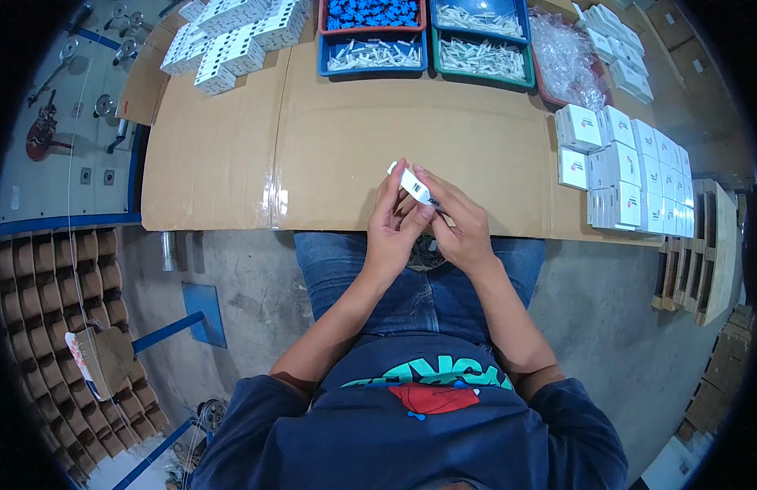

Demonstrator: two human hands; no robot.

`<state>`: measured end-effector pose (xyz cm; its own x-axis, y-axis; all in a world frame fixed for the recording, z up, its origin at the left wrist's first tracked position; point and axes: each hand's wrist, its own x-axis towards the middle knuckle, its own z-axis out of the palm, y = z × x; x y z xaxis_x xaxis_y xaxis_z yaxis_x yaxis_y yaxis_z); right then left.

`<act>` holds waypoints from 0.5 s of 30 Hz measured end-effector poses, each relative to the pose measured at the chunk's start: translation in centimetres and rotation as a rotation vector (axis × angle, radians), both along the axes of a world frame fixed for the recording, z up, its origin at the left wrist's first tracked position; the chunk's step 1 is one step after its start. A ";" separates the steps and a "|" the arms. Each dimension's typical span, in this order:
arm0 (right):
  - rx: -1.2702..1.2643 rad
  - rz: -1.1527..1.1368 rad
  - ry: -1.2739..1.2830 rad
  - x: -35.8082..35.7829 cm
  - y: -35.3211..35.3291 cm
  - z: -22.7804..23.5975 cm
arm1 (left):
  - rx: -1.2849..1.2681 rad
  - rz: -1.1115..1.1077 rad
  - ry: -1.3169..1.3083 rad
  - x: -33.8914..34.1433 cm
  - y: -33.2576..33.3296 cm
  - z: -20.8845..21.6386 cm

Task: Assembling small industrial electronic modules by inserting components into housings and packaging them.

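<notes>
A small white box (417,187) with dark print is held tilted between both hands, just over the near edge of the cardboard-covered table (354,155). My left hand (391,224) grips its left side, fingers pointing up along it. On the other side my right hand (460,220) presses the box with fingers and thumb. Both thumbs meet near the lower side of the box. Part of the box is hidden behind the fingers, and I cannot tell whether its flap is closed.
At the far side are trays of blue parts (370,14), white small parts (374,55) and clear plastic bags (566,57). White boxes (623,171) are stacked at the right. Dotted white boxes (239,49) lie at the far left. A wooden pallet (705,245) stands beyond the right edge.
</notes>
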<state>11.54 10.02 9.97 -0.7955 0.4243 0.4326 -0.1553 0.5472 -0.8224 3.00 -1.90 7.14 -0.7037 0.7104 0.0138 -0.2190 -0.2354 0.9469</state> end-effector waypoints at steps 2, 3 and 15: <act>0.029 0.009 -0.013 0.1 0.2 -0.3 | 0.005 0.006 -0.005 -0.1 0.0 -0.1; 0.057 0.019 -0.026 0.1 0.3 -0.3 | 0.001 -0.001 -0.021 -0.2 -0.1 0.0; -0.177 0.050 -0.179 1.0 1.4 0.6 | 0.055 -0.107 -0.802 -2.4 -0.2 2.4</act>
